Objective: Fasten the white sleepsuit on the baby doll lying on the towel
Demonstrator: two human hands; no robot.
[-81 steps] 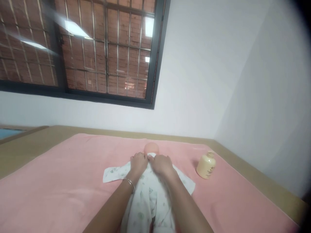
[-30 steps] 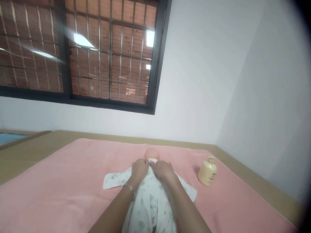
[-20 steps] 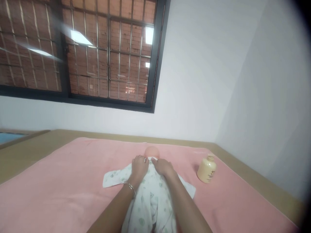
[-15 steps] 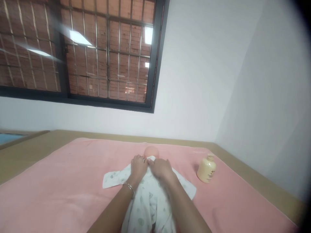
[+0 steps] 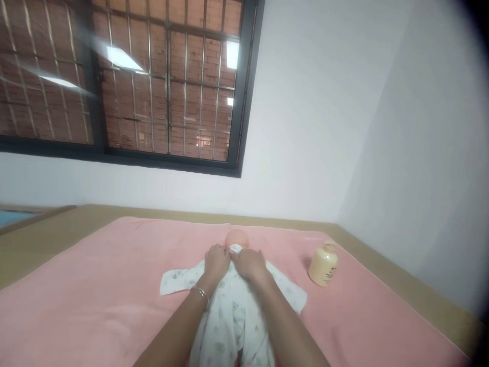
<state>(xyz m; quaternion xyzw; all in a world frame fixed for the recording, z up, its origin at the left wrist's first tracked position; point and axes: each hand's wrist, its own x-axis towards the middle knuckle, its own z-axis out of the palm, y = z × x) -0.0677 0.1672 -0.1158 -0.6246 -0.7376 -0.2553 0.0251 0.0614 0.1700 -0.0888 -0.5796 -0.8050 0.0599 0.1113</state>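
A baby doll lies on its back, its round head [image 5: 237, 238] at the far end and its face hidden by my hands. It wears a white baby outfit [image 5: 225, 306] with pale green prints, both sleeves spread to the sides. My left hand [image 5: 217, 261], below a silver bracelet, is closed on the outfit's collar. Close beside it, my right hand [image 5: 249, 262] also has its fingers closed on the collar, thumb toward the neck opening. The fingertips are partly hidden in the cloth.
A pink towel [image 5: 95, 270] covers much of the tan tabletop [image 5: 34, 252]. To the right stands a cream-yellow bottle [image 5: 323, 265] with dark lettering and an open neck. Behind are a white wall [image 5: 305, 127] and a dark-framed barred window [image 5: 171, 163].
The whole view has shifted very slightly. Both hands stay at the collar, with hardly any visible movement.
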